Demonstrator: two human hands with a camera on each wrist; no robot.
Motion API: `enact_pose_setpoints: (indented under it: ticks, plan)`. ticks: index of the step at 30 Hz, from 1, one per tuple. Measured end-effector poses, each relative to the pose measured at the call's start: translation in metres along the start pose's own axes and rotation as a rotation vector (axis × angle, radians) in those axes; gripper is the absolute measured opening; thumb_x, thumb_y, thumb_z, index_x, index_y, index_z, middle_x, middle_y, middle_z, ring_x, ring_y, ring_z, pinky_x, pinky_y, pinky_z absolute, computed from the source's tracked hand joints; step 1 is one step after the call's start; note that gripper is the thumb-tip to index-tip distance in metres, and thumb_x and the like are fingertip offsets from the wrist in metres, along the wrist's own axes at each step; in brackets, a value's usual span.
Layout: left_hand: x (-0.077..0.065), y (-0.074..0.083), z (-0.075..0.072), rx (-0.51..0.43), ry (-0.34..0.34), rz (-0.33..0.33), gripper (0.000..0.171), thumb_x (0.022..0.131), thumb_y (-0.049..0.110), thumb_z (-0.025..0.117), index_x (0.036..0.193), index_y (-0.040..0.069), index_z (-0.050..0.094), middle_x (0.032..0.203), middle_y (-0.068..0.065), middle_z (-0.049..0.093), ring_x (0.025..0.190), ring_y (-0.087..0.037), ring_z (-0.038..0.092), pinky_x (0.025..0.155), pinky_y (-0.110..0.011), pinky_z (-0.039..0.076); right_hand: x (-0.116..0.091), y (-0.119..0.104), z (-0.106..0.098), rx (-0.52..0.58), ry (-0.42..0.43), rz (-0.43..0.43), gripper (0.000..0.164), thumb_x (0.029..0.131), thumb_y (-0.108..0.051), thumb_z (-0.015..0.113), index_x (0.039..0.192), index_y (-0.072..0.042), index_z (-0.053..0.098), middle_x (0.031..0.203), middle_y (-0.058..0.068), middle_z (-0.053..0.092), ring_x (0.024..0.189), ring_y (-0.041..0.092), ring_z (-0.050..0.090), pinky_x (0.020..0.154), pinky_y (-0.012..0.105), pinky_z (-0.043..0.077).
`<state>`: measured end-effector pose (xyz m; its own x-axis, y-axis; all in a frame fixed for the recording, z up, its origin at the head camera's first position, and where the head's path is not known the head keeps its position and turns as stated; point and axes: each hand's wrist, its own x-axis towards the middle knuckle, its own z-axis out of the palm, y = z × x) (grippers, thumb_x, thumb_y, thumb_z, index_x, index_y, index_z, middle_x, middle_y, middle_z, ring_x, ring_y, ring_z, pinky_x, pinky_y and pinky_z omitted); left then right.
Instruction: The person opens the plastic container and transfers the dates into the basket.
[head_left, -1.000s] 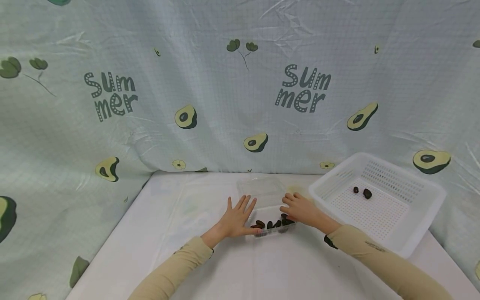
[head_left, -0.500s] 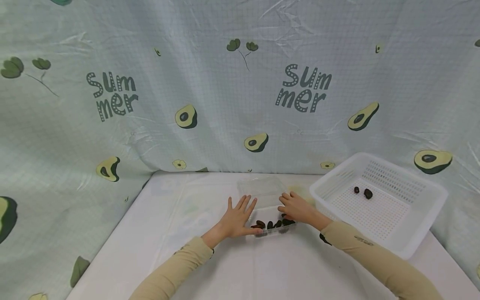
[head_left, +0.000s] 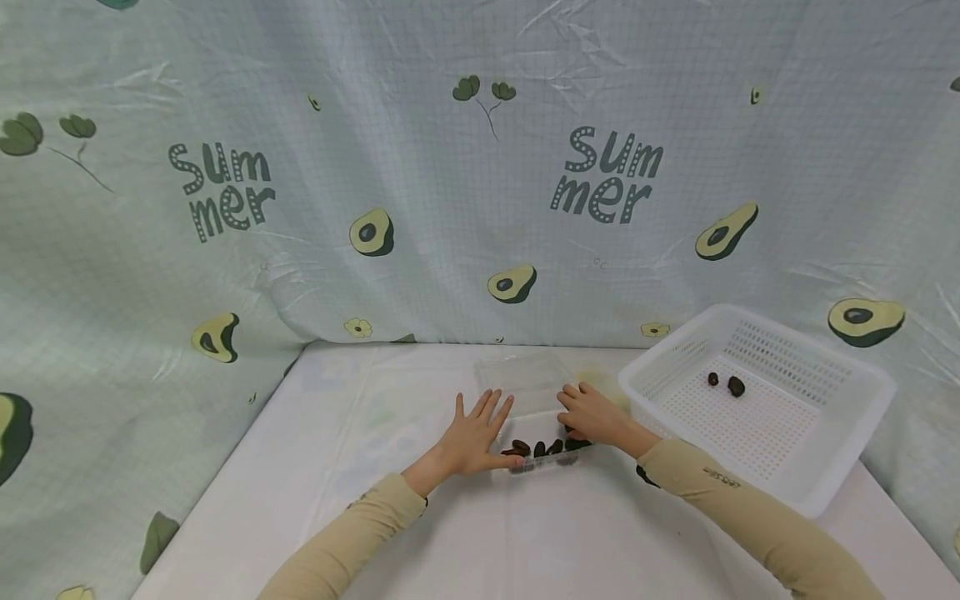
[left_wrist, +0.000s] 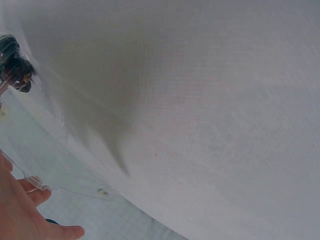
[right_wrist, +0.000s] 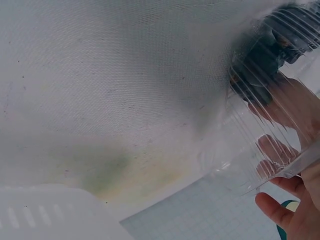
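Observation:
A clear plastic clamshell box (head_left: 525, 467) lies on the table with its lid (head_left: 521, 371) folded back. Several dark brown oval pieces that look like dates (head_left: 539, 450) lie along its near side. My left hand (head_left: 468, 439) spreads its fingers over the box's left side, its thumb along the near rim. Over the right end is my right hand (head_left: 596, 417), loosely bent, its thumb down inside at the dark pieces. Through the ribbed plastic in the right wrist view, a fingertip (right_wrist: 262, 107) meets a dark lump (right_wrist: 257, 67), while other fingers stay apart from it.
A white perforated basket (head_left: 645, 358) stands to the right, with two dark pieces (head_left: 736, 387) on its bottom. Behind the white table (head_left: 360, 533) hangs a curtain (head_left: 427, 167) printed with avocados.
My right hand and sleeve have shifted slightly left over the box, mostly in the first half second. The left hand and the box keep their places.

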<state>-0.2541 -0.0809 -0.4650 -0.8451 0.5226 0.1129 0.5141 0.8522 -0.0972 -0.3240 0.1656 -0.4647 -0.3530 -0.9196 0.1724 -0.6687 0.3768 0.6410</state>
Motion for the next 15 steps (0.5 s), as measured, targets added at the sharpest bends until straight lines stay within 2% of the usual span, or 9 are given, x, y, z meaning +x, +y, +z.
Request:
enact_pose_setpoints:
  ticks: [5, 15]
  plan:
    - [0.0009, 0.0003, 0.0009, 0.014, -0.009, -0.004, 0.096, 0.078, 0.074, 0.034, 0.145, 0.01, 0.01, 0.148, -0.015, 0.018, 0.137, -0.03, 0.019, 0.098, -0.065, 0.019, 0.0004, -0.0004, 0.0003, -0.004, 0.0, -0.008, 0.022, 0.071, -0.045, 0.069, 0.073, -0.025, 0.059, 0.084, -0.002, 0.051, 0.074, 0.014, 0.039, 0.062, 0.028, 0.023]
    - [0.0027, -0.0006, 0.0036, 0.029, -0.016, -0.013, 0.096, 0.077, 0.075, 0.033, 0.145, 0.011, 0.01, 0.149, -0.014, 0.017, 0.137, -0.029, 0.018, 0.098, -0.065, 0.02, 0.0002, 0.0017, 0.0002, -0.008, 0.059, -0.037, 0.026, 0.07, -0.042, 0.072, 0.079, -0.024, 0.054, 0.084, -0.002, 0.049, 0.072, 0.013, 0.036, 0.063, 0.028, 0.023]
